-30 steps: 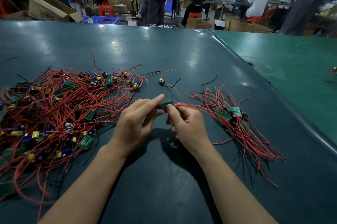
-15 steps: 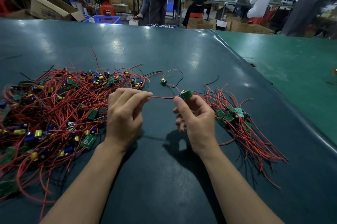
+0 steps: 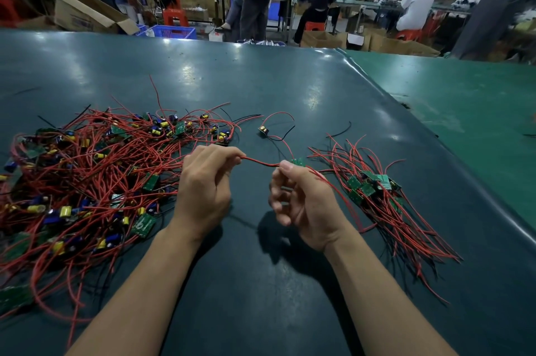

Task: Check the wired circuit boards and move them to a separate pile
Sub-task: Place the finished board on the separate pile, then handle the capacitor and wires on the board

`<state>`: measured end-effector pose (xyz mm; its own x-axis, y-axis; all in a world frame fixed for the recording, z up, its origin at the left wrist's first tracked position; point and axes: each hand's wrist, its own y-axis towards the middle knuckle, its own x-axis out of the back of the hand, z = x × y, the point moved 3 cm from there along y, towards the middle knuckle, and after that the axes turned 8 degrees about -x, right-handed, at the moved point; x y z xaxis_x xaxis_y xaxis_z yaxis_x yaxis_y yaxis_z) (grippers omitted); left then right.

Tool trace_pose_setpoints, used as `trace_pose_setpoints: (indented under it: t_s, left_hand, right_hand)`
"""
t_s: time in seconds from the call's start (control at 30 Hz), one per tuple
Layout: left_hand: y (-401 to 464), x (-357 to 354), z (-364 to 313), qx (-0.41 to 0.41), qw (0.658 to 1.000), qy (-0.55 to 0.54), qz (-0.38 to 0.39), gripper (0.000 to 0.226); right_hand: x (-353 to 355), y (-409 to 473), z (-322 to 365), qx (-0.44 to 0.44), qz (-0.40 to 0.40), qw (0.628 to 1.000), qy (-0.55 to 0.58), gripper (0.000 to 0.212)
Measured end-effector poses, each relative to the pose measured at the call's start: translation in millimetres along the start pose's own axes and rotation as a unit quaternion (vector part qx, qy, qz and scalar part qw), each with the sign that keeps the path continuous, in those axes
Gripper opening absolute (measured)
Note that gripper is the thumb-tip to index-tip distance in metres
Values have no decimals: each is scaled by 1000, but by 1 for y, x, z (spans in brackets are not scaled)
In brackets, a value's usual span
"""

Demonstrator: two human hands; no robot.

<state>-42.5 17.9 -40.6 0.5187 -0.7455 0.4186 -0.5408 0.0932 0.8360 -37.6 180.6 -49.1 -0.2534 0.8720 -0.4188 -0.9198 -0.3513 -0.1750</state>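
My right hand (image 3: pixel 304 202) pinches a small green circuit board (image 3: pixel 298 162) between thumb and forefinger above the table. A red wire (image 3: pixel 261 162) runs from that board to my left hand (image 3: pixel 206 187), whose curled fingers pinch its other end. A big tangle of wired boards (image 3: pixel 95 181) with red leads and yellow and blue parts covers the table's left side. A smaller, tidier pile of boards (image 3: pixel 374 190) lies to the right, its red wires trailing toward me.
One lone board with red and black leads (image 3: pixel 262 131) lies beyond my hands. A short black wire scrap (image 3: pixel 340 131) sits near it. The dark green table (image 3: pixel 261 283) meets a lighter green table (image 3: pixel 464 100) at right. People work at benches behind.
My hands have moved apart from a joined hold on the board, and the red wire is now drawn out between them. The right hand has drifted slightly toward the right pile.
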Motion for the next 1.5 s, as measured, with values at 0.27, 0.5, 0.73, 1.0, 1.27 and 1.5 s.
trace_pose_setpoints:
  t_s: [0.27,0.5,0.73,1.0,1.27,1.5]
  left_hand:
    - [-4,10,13,59,983,168,-37,13]
    - [-7,13,26,167,957,231,-49,23]
    - [-15,4,33,222,909,330,124,32]
    - [-16,2,36,233,887,360,170,32]
    - [-10,14,27,174,957,232,-3,19]
    - [-1,30,-1,-95,966,129,-202,17]
  right_hand:
    - [7,-2,2,67,-139,976,-152,22]
    - [46,-10,20,153,-374,899,169,20]
    - [49,-12,12,55,-309,897,312,13]
    - [44,-12,8,26,-311,933,178,26]
    - [29,-1,1,63,-301,950,-46,24]
    - [19,2,2,79,-218,970,-72,9]
